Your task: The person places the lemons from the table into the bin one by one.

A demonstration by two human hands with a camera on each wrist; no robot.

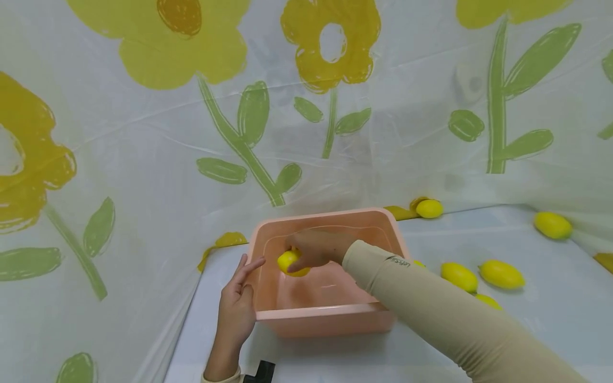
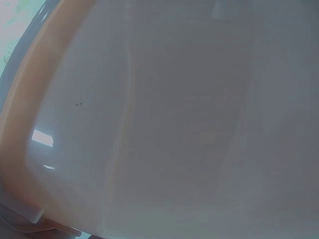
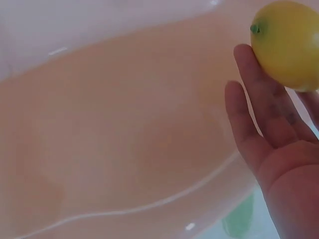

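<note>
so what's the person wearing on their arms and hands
The right arm wears a long, snug beige sleeve reaching the wrist, with small dark lettering near its cuff. The left arm shows only a beige cuff edge. Both hands, left hand and right hand, are bare.

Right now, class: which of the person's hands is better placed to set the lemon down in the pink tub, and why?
The right hand. It already holds the lemon inside the pink tub, low over its floor. The left hand only rests against the tub's outer left wall.

Only text: small dark lettering on the beige sleeve [image 1: 399, 261] cuff, head view. Too small to read. Nothing else printed.
</note>
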